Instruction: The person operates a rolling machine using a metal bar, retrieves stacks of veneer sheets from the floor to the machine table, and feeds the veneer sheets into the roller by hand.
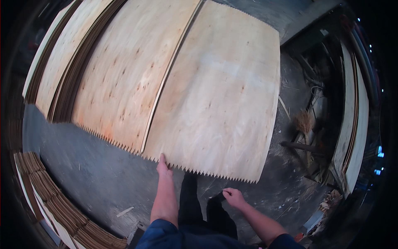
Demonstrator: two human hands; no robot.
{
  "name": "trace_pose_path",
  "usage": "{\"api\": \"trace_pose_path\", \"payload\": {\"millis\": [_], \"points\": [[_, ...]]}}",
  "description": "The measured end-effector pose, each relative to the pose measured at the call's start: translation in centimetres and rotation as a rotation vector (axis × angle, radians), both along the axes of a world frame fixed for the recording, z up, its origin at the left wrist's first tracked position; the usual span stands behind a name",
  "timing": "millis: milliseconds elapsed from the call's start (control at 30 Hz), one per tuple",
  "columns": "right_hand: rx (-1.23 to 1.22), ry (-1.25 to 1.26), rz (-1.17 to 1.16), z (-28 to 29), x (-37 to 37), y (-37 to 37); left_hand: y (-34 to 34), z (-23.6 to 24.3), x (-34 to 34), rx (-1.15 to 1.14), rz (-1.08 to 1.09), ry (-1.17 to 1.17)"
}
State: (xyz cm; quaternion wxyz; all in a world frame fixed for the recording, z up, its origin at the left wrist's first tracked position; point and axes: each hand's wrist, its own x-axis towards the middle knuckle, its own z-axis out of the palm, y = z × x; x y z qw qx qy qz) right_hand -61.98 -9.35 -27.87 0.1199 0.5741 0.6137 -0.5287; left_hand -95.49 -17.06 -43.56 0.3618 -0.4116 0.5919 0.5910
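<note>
A pale wood veneer sheet [219, 95] with a saw-toothed near edge lies in front of me. My left hand [163, 164] grips that toothed edge near the sheet's left corner, thumb on top and fingers hidden beneath. Along its left side, a narrow gap parts it from a second, knottier veneer sheet [120, 79]. My right hand [234, 197] is low, apart from the sheet, just beyond its near edge. Its fingers are closed beside a small dark shape over my dark trouser leg; what they hold I cannot make out.
Stacked veneer sheets [68, 95] fan out at the far left. Another stack [41, 186] stands at the lower left. Upright sheets [351, 120] lean at the right, near a straw broom [305, 121] and clutter. Wood scraps [124, 212] lie on the grey floor [99, 166].
</note>
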Motion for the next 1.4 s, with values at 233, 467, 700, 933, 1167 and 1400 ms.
{"api": "trace_pose_path", "payload": {"millis": [233, 467, 700, 933, 1167, 1400], "points": [[0.123, 0.121, 0.017, -2.3, -2.6, 2.8, 2.1, 4.7, 0.7, 0.086, -0.113, 0.061], [0.520, 0.270, 0.169, -3.2, -7.7, 2.2, 4.7, 15.4, 8.5, 0.143, -0.135, 0.429], [0.198, 0.828, -0.940, -9.0, -8.5, -0.9, 10.0, 26.1, 23.7, 0.140, -0.751, 0.787], [-0.350, 1.981, -1.072, -2.1, 0.8, 2.9, 12.9, 25.0, 32.1, 0.159, -1.556, 1.248], [-0.108, 1.050, -1.806, -5.5, -2.6, 2.9, 22.4, 16.1, 26.2, 0.677, -1.919, 1.702], [-0.176, 1.226, -1.947, -3.0, -4.4, 2.9, 22.9, 13.3, 25.1, 0.530, -2.494, 1.903]]}}
